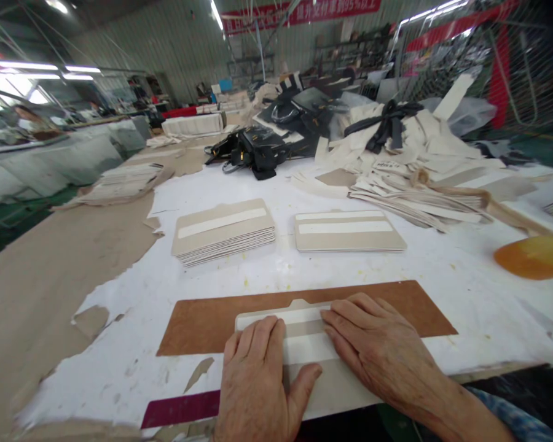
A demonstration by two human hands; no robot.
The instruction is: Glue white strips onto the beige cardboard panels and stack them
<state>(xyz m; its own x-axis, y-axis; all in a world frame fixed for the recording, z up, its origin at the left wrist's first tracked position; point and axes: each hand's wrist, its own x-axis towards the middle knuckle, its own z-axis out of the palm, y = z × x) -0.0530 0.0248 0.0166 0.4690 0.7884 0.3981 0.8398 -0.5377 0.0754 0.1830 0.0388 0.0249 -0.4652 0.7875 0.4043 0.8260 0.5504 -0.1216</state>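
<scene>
Directly in front of me lies a beige panel (pixel 304 329) with white strips across it and a small tab on its far edge. Its far part rests over a long brown sheet (pixel 203 319). My left hand (pixel 262 374) lies flat on the panel's left side, fingers stretched forward and thumb out to the right. On the right side my right hand (pixel 373 344) presses down with straight fingers angled to the left, near the upper white strip. Both palms cover much of the panel's sides.
Beyond the brown sheet stand a thick stack of similar panels (pixel 223 230) and a thinner stack (pixel 350 232). Black bag pieces (pixel 258 150) and a heap of cream strips (pixel 396 166) lie farther back. A purple strip (pixel 179 409) is at the near left, an orange object (pixel 532 256) at right.
</scene>
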